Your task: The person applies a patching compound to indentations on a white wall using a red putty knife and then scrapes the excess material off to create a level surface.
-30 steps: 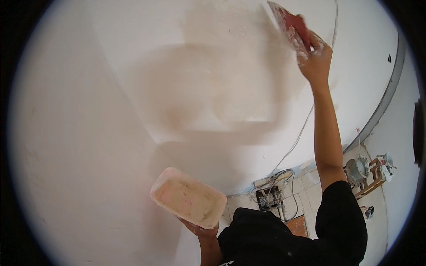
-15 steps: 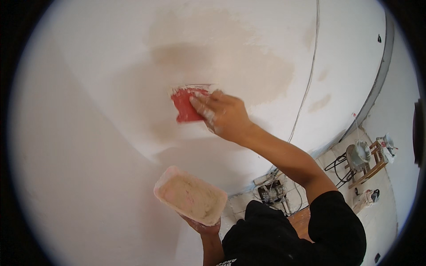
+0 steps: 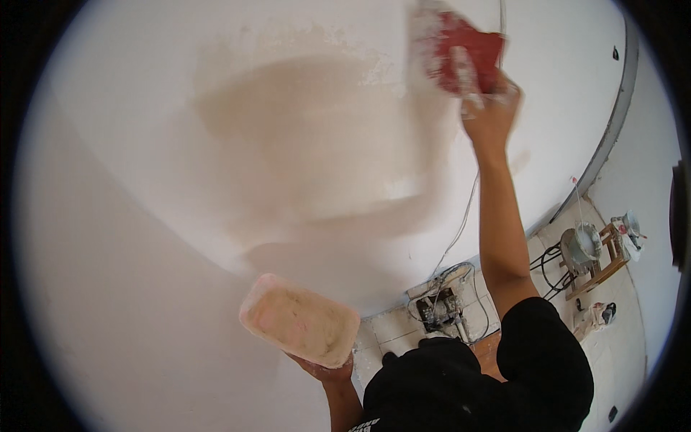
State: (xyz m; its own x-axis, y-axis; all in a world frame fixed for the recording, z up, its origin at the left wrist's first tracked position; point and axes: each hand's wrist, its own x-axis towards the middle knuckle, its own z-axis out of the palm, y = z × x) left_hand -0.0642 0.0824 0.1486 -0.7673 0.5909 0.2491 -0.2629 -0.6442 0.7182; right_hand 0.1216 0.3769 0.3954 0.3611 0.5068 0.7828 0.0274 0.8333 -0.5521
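My right hand (image 3: 491,108) grips a red putty spreader (image 3: 471,54) with pale compound smeared along its edge. The arm is stretched up to the upper right part of the white wall (image 3: 129,93), and the spreader is blurred by motion; whether its edge touches the wall I cannot tell. A broad beige patch (image 3: 309,144) of filler covers the middle of the wall. Low in the view, my left hand (image 3: 327,369) supports a rectangular plastic tub (image 3: 248,317) from below. Beige putty (image 3: 306,320) lies in the tub. The fingers under it are mostly hidden.
A thin cable (image 3: 461,223) hangs down the wall. On the tiled floor stand dirty tools and a dark box (image 3: 439,309) with looped wires. Farther right are a bucket (image 3: 581,245), a wooden stool (image 3: 612,270) and a plastic bag (image 3: 594,317).
My right hand has swept the spreader up and to the right from the middle of the patch, straightening the arm. The tub in my left hand has shifted slightly left.
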